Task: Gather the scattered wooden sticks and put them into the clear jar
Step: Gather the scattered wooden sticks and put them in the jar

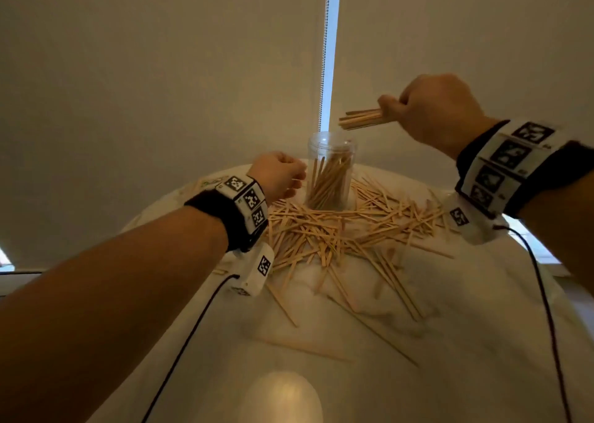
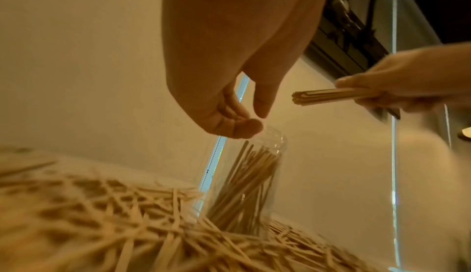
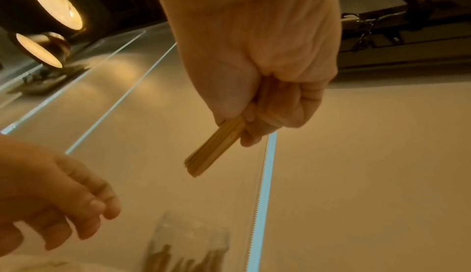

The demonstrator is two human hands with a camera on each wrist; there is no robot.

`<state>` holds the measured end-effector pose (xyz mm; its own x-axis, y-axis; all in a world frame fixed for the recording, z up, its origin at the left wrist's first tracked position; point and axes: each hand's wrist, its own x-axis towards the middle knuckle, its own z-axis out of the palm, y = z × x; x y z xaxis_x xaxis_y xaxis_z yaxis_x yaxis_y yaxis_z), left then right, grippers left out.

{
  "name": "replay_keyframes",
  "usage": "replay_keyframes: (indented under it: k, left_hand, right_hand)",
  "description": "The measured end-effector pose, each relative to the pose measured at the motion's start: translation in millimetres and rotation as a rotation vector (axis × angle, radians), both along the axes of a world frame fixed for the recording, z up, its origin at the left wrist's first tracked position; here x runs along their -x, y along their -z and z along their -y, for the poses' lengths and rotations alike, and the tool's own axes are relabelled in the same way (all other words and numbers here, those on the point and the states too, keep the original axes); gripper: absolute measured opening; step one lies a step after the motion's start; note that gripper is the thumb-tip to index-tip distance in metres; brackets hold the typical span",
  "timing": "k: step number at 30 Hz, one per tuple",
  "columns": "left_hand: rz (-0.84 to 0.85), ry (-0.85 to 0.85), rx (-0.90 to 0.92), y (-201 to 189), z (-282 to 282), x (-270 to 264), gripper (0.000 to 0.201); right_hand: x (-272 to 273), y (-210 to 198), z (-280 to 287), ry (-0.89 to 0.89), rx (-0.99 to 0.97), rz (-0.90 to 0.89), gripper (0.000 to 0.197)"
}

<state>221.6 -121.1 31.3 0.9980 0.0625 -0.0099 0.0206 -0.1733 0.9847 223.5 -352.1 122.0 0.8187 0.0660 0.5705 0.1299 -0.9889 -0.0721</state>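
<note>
Right hand (image 1: pixel 437 114) raised above and to the right of the clear jar (image 1: pixel 331 172), fingers curled tight around a bundle of wooden sticks (image 1: pixel 361 119) — free ends poking out leftward, lying near level, not yet over the mouth. Left hand (image 1: pixel 279 175) just beside the jar's left wall near the rim, fingers (image 2: pixel 237 123) loosely curled with thumb and forefinger a little apart, holding nothing; touching the plastic or only close, hard to say from the wrist view. Jar upright on the pale table (image 1: pixel 450 342), already partly filled with sticks (image 1: pixel 328 178) leaning inside, and ringed by a thick scatter of loose sticks (image 1: pixel 337 233) spreading toward the near edge. Judged by look: light, thin, stiff, smooth strips of wood, prone to slide past one another and to fan out once the squeeze slackens; probably easy to snap if bent across the middle. Best held as here, around the middle to rear of the bundle with ends aligned, then tipped so the free ends point down into the opening before letting go. Jar looks light and tall — likely to topple from a sideways knock, so worth steadying with the left hand at the wall. Plenty left on the table; task seemingly well short of done.
</note>
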Motion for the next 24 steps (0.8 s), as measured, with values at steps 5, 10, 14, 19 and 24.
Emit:
replay_keyframes:
  k: [5, 10, 14, 19, 24]
  left_hand:
    - [0.110, 0.082, -0.366, 0, 18, -60, 0.124]
    - [0.196, 0.160, -0.301, 18, 37, -88, 0.100]
    - [0.220, 0.108, -0.330, 33, 35, -106, 0.089]
    - [0.202, 0.087, -0.317, 41, 33, -116, 0.086]
    - [0.183, 0.107, -0.281, 42, 32, -117, 0.089]
  right_hand:
    - [-80, -8, -21, -0.024, 0.180, -0.146, 0.052]
    - [-120, 12, -61, -0.063, 0.409, -0.295, 0.048]
    - [-140, 32, -84, -0.075, 0.560, -0.424, 0.040]
    - [-141, 24, -87, -0.111, 0.612, -0.474, 0.022]
    - [-139, 26, -83, -0.136, 0.598, -0.426, 0.025]
